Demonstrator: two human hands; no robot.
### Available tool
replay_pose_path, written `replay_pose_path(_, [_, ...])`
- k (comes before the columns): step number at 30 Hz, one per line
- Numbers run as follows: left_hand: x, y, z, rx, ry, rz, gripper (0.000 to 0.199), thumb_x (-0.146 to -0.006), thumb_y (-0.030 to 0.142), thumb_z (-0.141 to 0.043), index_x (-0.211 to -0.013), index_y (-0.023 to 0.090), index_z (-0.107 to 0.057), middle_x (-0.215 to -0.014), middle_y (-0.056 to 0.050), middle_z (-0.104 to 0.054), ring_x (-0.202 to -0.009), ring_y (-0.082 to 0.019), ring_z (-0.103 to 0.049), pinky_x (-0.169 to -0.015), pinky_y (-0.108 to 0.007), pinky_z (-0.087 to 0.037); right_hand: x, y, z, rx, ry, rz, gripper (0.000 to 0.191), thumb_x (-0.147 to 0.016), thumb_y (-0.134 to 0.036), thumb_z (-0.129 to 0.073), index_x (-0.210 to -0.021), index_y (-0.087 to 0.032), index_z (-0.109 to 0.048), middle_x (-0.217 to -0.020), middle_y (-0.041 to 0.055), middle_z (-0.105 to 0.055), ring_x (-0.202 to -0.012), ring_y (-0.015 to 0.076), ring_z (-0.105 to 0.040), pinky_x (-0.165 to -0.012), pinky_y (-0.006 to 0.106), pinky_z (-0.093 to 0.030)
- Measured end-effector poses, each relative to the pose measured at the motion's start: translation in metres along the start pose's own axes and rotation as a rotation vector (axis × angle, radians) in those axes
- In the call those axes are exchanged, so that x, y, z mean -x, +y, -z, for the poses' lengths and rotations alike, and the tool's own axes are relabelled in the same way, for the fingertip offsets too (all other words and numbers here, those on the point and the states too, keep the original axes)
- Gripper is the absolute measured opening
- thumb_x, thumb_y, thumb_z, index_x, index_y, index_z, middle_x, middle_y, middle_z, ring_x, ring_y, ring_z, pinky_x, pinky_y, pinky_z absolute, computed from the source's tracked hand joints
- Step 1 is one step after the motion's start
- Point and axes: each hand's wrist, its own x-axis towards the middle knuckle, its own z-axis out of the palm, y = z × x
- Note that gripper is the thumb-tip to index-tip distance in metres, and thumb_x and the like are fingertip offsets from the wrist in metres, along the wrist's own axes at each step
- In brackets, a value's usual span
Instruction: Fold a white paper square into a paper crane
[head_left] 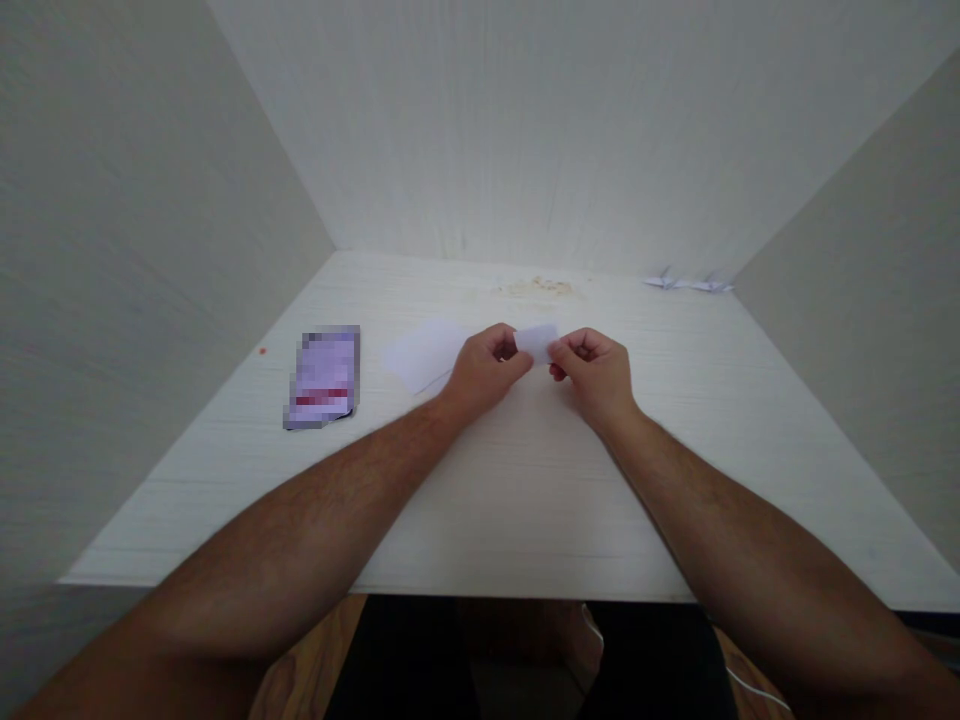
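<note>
A small white piece of paper (535, 344) is held up between my two hands over the middle of the desk. My left hand (491, 360) pinches its left edge between thumb and fingers. At the opposite edge, my right hand (596, 368) grips the paper the same way, the other fingers curled beneath. Whether the piece is folded I cannot tell. Behind my left wrist lie white paper sheets (429, 352), partly covered by the hand.
A blurred-out phone-like object (324, 375) lies at the left of the white desk (487, 510). Folded white paper shapes (688, 284) sit by the back right corner. Stains (544, 288) mark the desk near the back wall. Panels enclose three sides.
</note>
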Motion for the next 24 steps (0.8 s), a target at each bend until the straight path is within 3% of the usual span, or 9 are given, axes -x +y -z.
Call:
replay_pose_path(6, [0.0015, 0.0057, 0.0021, 0.057, 0.010, 0.012, 0.016, -0.072, 0.031, -0.072, -0.074, 0.017, -0.063, -0.070, 0.002, -0.063, -0.063, -0.011, -0.054, -0.059, -0.023, -0.041, 0.0065, -0.0027, -0.0015, 0.239, -0.071, 0.042, 0.024, -0.074, -0.040, -0.071, -0.066, -0.019, -0.062, -0.057, -0.0026, -0.059, -0.053, 0.0104, -0.047, -0.052, 0.026, -0.035])
replay_pose_path(15, [0.0055, 0.0059, 0.0042, -0.052, 0.043, 0.044, 0.015, -0.076, 0.032, -0.070, -0.074, 0.017, -0.065, -0.067, 0.003, -0.061, -0.062, -0.011, -0.050, -0.059, -0.025, -0.039, 0.0089, 0.0024, -0.0070, 0.311, -0.087, 0.062, 0.026, -0.077, -0.040, -0.069, -0.063, -0.020, -0.061, -0.055, -0.0023, -0.056, -0.052, 0.0112, -0.045, -0.050, 0.025, -0.034])
replay_pose_path(24, [0.0026, 0.0017, 0.0032, 0.059, 0.023, 0.091, 0.015, -0.073, 0.032, -0.072, -0.074, 0.017, -0.068, -0.066, 0.002, -0.062, -0.060, -0.012, -0.050, -0.059, -0.026, -0.040, 0.0101, -0.0008, -0.0063, 0.308, -0.083, 0.100, 0.021, -0.078, -0.038, -0.067, -0.067, -0.019, -0.065, -0.057, -0.0009, -0.060, -0.053, 0.0119, -0.050, -0.052, 0.025, -0.038])
